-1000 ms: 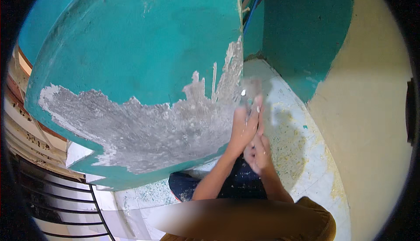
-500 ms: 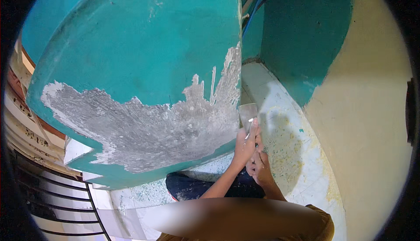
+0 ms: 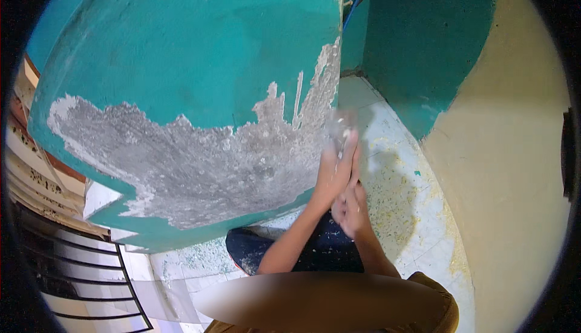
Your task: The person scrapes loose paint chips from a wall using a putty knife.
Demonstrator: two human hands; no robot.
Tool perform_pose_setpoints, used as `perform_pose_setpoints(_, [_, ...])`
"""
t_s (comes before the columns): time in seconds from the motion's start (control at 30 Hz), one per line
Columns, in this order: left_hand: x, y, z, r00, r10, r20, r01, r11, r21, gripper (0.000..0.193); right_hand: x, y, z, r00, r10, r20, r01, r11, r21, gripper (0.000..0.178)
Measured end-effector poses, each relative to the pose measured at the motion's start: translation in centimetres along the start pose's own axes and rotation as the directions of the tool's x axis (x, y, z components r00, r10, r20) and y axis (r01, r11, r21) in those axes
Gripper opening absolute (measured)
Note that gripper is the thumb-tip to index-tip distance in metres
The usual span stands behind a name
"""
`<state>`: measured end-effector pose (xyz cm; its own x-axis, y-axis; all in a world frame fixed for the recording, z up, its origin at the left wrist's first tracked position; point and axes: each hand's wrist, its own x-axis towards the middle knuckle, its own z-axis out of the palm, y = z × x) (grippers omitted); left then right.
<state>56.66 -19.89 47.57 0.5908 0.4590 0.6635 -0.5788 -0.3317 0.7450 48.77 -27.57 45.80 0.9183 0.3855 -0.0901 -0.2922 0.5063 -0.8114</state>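
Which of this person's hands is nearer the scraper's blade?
The left hand: it sits close behind the blurred blade of the scraper, while the right hand is lower in the picture, farther back.

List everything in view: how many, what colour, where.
Scraper: one, greyish, blurred, in both hands
Wall: one, teal, left and centre
Bare patch: one, grey, low on that wall
Wall section: one, dark green, upper right
Second wall: one, cream, right
Floor: one, white, tiled, between walls
Flakes: many, yellow and green, on floor
Rod: one, blue, top centre
Grille: one, black, lower left
Strips: several, cream and brown, left edge
Object: one, black, right edge, kind unclear
Trousers: one pair, dark blue, bottom centre
Garment: one, brown, bottom edge
Left hand: one, bare, forward on scraper
Right hand: one, bare, behind left hand
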Motion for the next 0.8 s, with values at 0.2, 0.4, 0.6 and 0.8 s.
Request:
perform_pose_setpoints(0.2, [8.2, 10.5, 0.7, 0.648, -0.542, 0.535, 0.702, 0.698, -0.142, 0.049, 2.4, -6.6, 2.8, 0.973, -0.227, -0.037, 0.230, 0.970, 0.077, 0.041])
perform_pose_setpoints(0.4, [1.1, 6.5, 1.4, 0.595, -0.585, 0.551, 0.789, 0.555, -0.263, 0.046, -1.0, -3.2, -2.7, 0.995, -0.100, 0.016, 0.101, 0.993, -0.057, 0.040])
perform_pose_setpoints(0.6, [-1.1, 6.0, 0.3, 0.545, -0.738, 0.397, 0.837, 0.509, -0.203, 0.042, -1.9, -1.3, -3.6, 0.999, 0.041, 0.010, -0.040, 0.998, -0.042, 0.038])
perform_pose_setpoints(0.8, [-0.1, 5.4, -0.4, 0.576, -0.704, 0.416, 0.811, 0.555, -0.185, 0.042, -1.1, -1.8, -2.4, 0.992, 0.125, 0.013, -0.125, 0.992, -0.006, 0.034])
